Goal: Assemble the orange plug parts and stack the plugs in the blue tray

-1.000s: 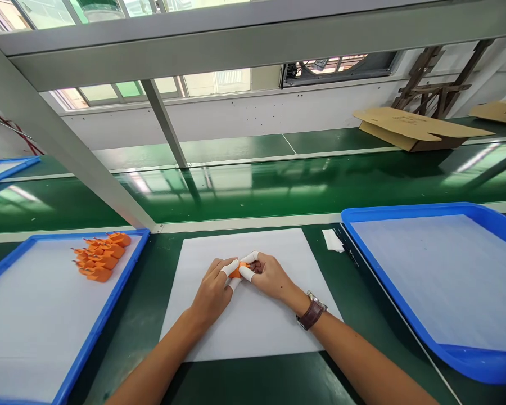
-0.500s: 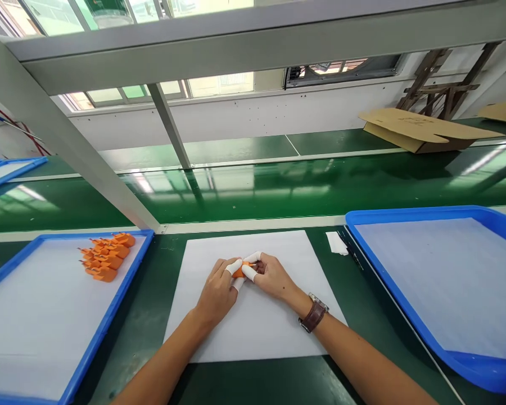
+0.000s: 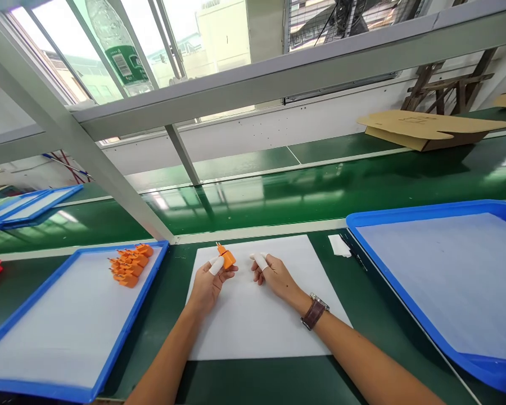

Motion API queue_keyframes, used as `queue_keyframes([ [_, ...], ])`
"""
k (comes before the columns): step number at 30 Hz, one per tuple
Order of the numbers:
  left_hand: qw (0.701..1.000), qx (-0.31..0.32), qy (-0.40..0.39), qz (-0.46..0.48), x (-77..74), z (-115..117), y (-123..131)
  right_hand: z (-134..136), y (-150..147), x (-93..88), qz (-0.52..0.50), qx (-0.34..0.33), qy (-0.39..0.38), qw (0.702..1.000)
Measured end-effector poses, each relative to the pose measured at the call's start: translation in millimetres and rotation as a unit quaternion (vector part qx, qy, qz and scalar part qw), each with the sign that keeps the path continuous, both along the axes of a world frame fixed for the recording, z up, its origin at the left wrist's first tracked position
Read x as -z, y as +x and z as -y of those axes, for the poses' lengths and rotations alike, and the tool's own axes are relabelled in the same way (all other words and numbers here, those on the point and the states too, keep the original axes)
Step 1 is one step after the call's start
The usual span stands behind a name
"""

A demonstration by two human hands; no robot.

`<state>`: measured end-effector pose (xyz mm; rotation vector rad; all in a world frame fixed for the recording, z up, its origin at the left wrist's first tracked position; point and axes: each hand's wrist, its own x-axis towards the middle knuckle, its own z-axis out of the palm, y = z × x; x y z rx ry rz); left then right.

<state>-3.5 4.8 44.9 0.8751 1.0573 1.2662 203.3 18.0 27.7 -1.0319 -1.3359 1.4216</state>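
Observation:
My left hand (image 3: 213, 281) holds an orange two-pin plug (image 3: 227, 257) between thumb and fingers, over the white sheet (image 3: 270, 326). The plug is tilted, its pins pointing up and to the left. White covers sit on some of the fingertips. To the right, apart from the plug, my right hand (image 3: 274, 275) hovers with fingers loosely bent and apart, and nothing shows in it. Several similar orange plugs (image 3: 130, 267) stand grouped in rows in the blue-rimmed left tray (image 3: 122, 332), near its far right corner.
A blue tray (image 3: 405, 304) lined with white lies on the right. Beside it are a small white paper piece (image 3: 339, 246) and a dark pen-like thing (image 3: 357, 253). A metal frame post (image 3: 122, 185) rises behind the left tray. Flattened cardboard (image 3: 430, 126) lies farther back.
My hands have moved apart. The plug, earlier between both hands, is now in my left hand alone, turned pins up. The view has tilted upward, showing a bottle on the frame.

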Motion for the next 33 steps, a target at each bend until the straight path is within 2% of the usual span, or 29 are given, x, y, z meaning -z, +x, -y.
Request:
queue_keyframes([
  [3,0.999,-0.017,0.021,-0.047,1.3,1.5,1.8,0.9,1.2,-0.7,0.010,-0.006,0.005,1.000],
  [6,0.980,-0.018,0.068,-0.186,8.7,6.4,6.5,1.9,0.7,-2.0,-0.001,-0.011,0.012,1.000],
  [8,0.945,-0.002,0.114,-0.305,14.2,10.4,9.3,2.4,-1.0,-1.7,-0.008,-0.008,0.023,1.000],
  [11,0.861,0.011,0.215,-0.461,19.1,15.9,11.5,3.2,-3.7,0.6,0.026,0.003,0.052,0.998],
  [14,0.793,0.010,0.317,-0.520,19.1,18.4,12.2,5.5,-4.3,2.4,0.083,-0.004,0.100,0.992],
  [17,0.759,0.012,0.381,-0.528,17.2,18.2,13.0,8.8,-3.5,2.6,0.111,-0.016,0.147,0.983],
  [19,0.751,0.012,0.399,-0.527,17.0,17.7,13.5,11.0,-3.1,2.6,0.118,-0.017,0.169,0.978],
  [24,0.761,0.011,0.394,-0.516,22.0,18.3,14.1,14.2,-2.8,3.2,0.130,-0.025,0.177,0.975],
  [28,0.761,0.019,0.418,-0.496,26.2,16.2,15.1,10.2,-1.3,2.1,0.130,-0.039,0.142,0.981],
  [33,0.768,0.035,0.409,-0.491,27.1,11.7,15.2,3.7,-1.0,2.2,0.102,-0.063,0.076,0.990],
])
